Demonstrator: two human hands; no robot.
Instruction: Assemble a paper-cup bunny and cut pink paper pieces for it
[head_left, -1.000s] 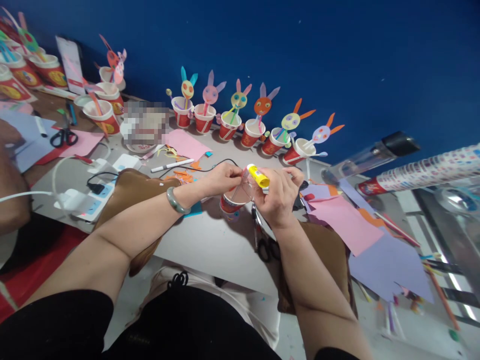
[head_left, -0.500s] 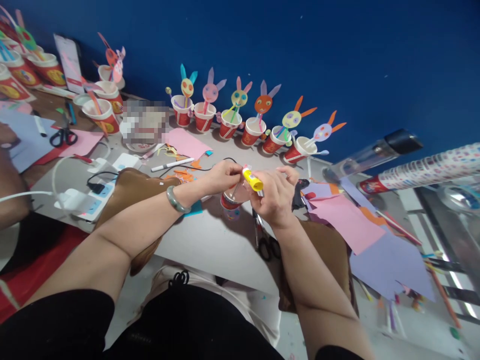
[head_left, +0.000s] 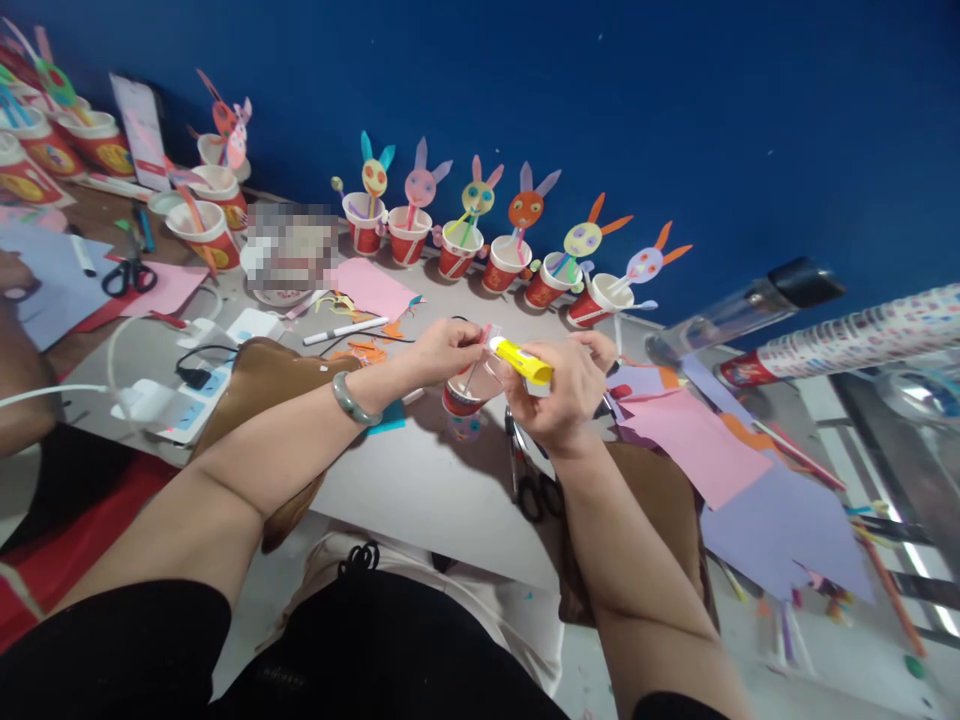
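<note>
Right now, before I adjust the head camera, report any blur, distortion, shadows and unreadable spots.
Head view: the cup stack at right looks stretched and soft; head view: a soft shadow falls on the table beside the cup; head view: pixelation covers the bowl's upper part, and the yellow tube's print is illegible.

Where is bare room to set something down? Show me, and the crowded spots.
The widest free patch is the near tabletop, between the left brown cushion and the nearer scissors. A narrow band runs between the red cups and the left hand. Crowded: the right, under coloured sheets, and left, around the power strip.
</note>
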